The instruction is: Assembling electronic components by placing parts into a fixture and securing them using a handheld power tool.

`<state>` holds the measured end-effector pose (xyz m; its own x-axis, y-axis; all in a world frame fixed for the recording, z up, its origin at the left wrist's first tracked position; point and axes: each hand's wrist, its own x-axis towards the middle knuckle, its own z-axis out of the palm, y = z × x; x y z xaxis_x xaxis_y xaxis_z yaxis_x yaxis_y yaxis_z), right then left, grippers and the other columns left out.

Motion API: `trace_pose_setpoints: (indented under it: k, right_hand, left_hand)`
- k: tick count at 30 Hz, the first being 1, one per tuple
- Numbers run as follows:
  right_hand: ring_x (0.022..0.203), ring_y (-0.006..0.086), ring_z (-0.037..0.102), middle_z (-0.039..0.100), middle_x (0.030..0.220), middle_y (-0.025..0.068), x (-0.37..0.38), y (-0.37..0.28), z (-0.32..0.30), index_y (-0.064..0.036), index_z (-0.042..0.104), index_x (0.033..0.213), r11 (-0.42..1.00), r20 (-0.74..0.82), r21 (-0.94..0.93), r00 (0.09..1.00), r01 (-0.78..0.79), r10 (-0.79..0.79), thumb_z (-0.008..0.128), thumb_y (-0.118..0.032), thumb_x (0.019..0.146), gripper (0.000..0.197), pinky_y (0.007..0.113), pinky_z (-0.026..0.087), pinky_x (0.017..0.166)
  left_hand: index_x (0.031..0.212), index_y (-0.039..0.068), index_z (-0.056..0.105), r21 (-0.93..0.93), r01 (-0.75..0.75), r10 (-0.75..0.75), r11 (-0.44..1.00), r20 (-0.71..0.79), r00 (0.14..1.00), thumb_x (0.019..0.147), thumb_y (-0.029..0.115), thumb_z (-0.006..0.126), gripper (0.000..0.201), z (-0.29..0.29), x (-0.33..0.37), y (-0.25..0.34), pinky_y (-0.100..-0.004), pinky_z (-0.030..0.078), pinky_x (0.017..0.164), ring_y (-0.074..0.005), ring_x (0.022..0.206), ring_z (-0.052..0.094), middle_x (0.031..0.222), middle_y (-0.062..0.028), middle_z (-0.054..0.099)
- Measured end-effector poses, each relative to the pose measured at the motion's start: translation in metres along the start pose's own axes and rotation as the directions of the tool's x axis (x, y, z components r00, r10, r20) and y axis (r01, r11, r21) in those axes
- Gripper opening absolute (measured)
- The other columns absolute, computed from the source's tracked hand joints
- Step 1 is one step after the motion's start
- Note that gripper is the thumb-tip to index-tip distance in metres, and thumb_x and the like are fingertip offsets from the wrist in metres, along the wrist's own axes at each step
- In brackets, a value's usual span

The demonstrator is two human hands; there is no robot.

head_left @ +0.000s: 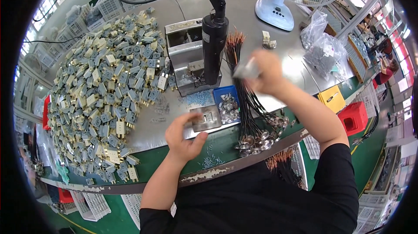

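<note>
My left hand (185, 136) is open, thumb and fingers apart, beside a small metal fixture plate (213, 125) at the table's front. Nothing shows in it. Farther right, my right hand (267, 74) is closed around a pale grey piece (247, 69), too blurred to name. It is over a bundle of black wires (246, 116) with orange-brown tips at the far end and round metal parts (257, 143) at the near end. Between the hands stands a blue tray (226, 90) of small shiny metal parts. Small blue pieces (200, 98) lie next to it.
A big heap of grey and cream plug-like parts (109, 90) covers the left side. A metal machine with a black column (213, 47) stands at the middle. Farther right are a fan (274, 13), plastic bags (324, 51), a yellow container (332, 98) and a red bin (353, 117).
</note>
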<state>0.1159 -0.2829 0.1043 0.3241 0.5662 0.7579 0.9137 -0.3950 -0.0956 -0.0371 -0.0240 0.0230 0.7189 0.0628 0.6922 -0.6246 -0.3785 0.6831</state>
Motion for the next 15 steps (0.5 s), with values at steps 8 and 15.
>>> trace_pose_setpoints:
  k: [8, 15]
  right_hand:
    - [0.072, 0.0144, 0.062, 0.065, 0.077, 0.0101, -0.019, 0.199, 0.022, 0.0041, 0.068, 0.089, 0.361, 0.055, 0.094, 0.367, -0.928, 0.929, 0.056, -0.048, 0.106, 0.056, 0.031, 0.048, 0.066]
    - [0.086, 0.0378, 0.069, 0.071, 0.083, 0.0181, -0.016, 0.208, 0.06, 0.0037, 0.072, 0.094, 0.594, 0.048, -0.556, 0.691, -0.581, 0.721, 0.054, -0.051, 0.104, 0.058, 0.048, 0.053, 0.08]
  left_hand:
    - [0.09, 0.004, 0.073, -0.045, -0.296, 0.298, 0.954, 0.249, 0.922, 0.083, 0.024, 0.084, 0.024, 0.004, 0.002, -0.015, -0.0321, 0.046, 0.051, -0.0208, 0.052, 0.058, 0.066, -0.004, 0.059]
    - [0.092, 0.006, 0.076, -0.005, -0.289, 0.279, 0.957, 0.279, 0.919, 0.068, 0.0, 0.085, 0.027, 0.011, -0.004, -0.016, -0.0307, 0.039, 0.049, -0.0188, 0.051, 0.049, 0.062, 0.0009, 0.046]
